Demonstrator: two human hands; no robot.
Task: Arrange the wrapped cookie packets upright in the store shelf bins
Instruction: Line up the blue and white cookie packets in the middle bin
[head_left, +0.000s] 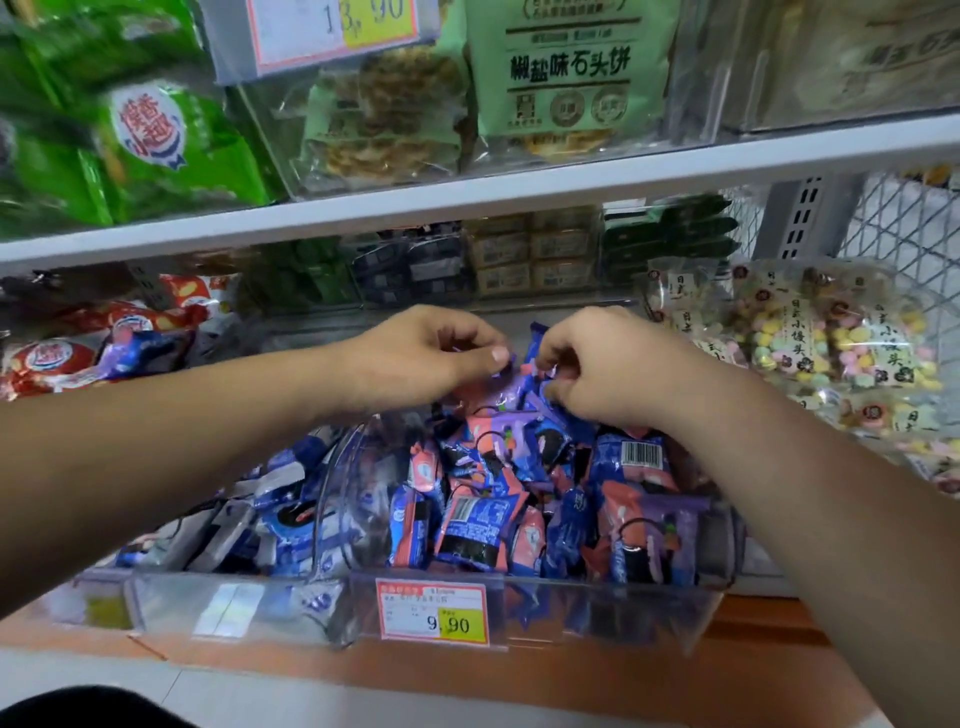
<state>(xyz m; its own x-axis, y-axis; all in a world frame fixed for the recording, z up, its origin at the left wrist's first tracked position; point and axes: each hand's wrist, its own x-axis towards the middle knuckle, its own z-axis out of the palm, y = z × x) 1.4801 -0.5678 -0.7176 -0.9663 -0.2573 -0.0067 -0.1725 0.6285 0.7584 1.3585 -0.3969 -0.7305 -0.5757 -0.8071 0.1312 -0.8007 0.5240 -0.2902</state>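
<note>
The single head view looks forward and down, close over the clear shelf bin (519, 608).

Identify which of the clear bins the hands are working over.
The middle bin, with the red-and-yellow 9.90 tag; both the left hand and right hand pinch packets at its back.

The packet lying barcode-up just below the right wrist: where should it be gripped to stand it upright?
Probably pinch the barcode packet across its side edges, coming from above at the bin front. It leans face-up on other packets, its upper end close under the wrist of the right hand, so the sides and lower end look free.
</note>
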